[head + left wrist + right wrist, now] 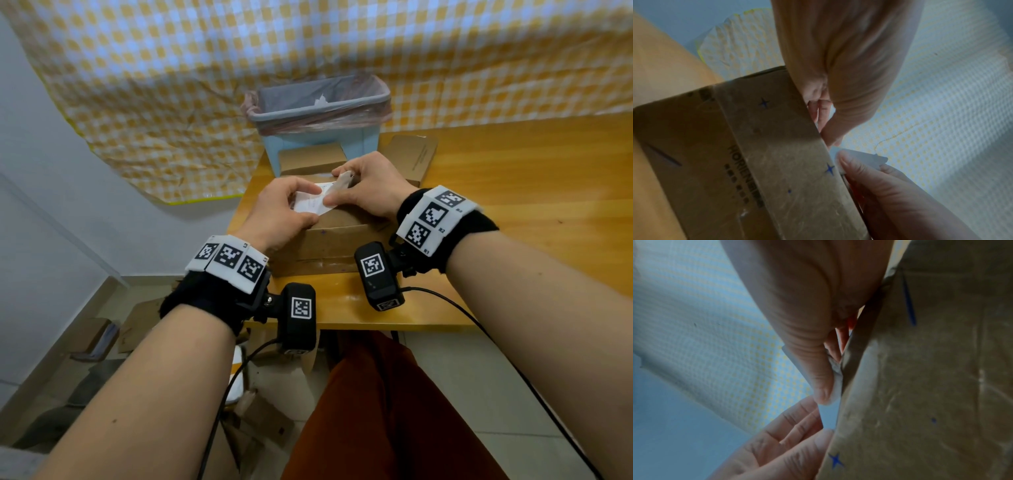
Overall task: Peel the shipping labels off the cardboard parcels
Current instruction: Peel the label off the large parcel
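I found the label [313, 202] partly lifted from the parcel [329, 240] on the bench [513, 192], my left hand [277, 216] and right hand [370, 185] both pinching it; other parcels [311, 157] remained behind.

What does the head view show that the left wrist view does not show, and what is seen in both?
Only the head view shows the lined bin behind the parcels, the flattened box beside it and both wristbands. Only the left wrist view shows the parcel's taped side with blue stars and dark print. Both show the left hand and right hand pinching the white label at the parcel's top edge.
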